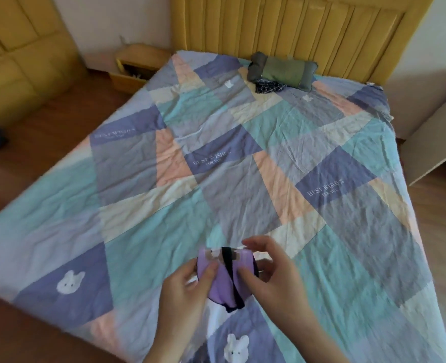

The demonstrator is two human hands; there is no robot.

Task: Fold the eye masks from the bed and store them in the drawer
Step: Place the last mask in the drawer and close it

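Nearest me, my left hand (190, 284) and right hand (266, 271) both pinch a folded purple fabric eye mask with a black strap (224, 276) above the patchwork quilt (242, 166), fingers hiding its edges, while a blurry dark checked cloth (269, 87) lies half under a green-grey pillow (282, 70) far off.

Soft, even daylight across the whole room, nothing harsh, shadows barely there. The quilt (242, 158) reads pale and a little washed out, brightest down the right side, dimmer toward the far left floor (46, 121). Motion blur smears the left hand (187, 289) and right hand (269, 271) near the bottom. Wide-angle bend bows the yellow headboard (295, 27) and the bed edges. Fine detail is soft and blocky throughout, corners worst.
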